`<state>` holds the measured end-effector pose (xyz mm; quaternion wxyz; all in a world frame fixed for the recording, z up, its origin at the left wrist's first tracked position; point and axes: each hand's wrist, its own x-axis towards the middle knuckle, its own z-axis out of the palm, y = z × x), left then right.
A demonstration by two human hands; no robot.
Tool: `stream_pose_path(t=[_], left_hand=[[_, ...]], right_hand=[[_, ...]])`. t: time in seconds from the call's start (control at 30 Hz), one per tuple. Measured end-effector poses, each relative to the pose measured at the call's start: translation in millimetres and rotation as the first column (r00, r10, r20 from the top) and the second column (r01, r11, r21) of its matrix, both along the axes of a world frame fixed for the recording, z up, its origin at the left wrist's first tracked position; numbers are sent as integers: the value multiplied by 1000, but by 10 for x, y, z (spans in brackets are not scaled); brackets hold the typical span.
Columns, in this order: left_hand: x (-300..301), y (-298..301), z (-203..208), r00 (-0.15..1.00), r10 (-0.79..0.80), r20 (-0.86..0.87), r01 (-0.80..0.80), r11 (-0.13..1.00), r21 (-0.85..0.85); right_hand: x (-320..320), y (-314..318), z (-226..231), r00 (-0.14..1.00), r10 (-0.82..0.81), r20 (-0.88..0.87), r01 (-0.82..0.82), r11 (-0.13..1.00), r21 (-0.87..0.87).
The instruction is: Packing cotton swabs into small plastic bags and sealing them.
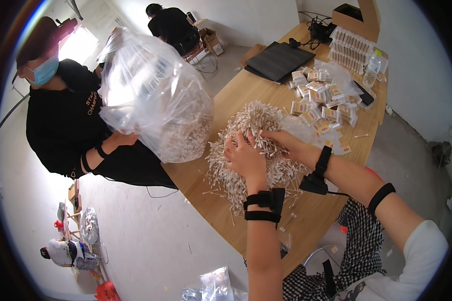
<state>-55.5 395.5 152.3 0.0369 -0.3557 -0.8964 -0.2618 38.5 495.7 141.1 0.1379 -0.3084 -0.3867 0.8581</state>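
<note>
A heap of loose cotton swabs [231, 183] lies on the wooden table [221, 228]. My left hand [247, 156] grips into the near side of the heap, its fingers curled over a clump of swabs. From the right, my right hand [289, 144] presses into the same clump; some of its fingertips are hidden among the swabs. Across the table, a masked person in black holds a large clear plastic bag [155, 85] beside the heap, one hand [119, 143] at its lower side. More cotton swabs fill the bag's lower part.
Several small packets [319, 98] are piled behind the heap, near a clear bottle [372, 67] and a phone [365, 94]. Farther back are a black flat case [278, 60], rows of bundled swabs [350, 50] and an open carton [366, 20]. Other people sit in the background.
</note>
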Motion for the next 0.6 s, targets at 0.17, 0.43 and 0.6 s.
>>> stream_pose_path(t=[0.17, 0.43, 0.6], left_hand=[[-732, -32, -84, 964, -235, 122, 197, 946, 259], [-713, -261, 52, 943, -332, 35, 322, 932, 167], [-828, -333, -394, 949, -286, 136, 293, 955, -37]], right_hand=[[-419, 313, -81, 979, -9, 206, -23, 988, 151], [-350, 979, -391, 978, -72, 198, 61, 996, 59], [-634, 1128, -525, 928, -184, 325, 167, 983, 77]])
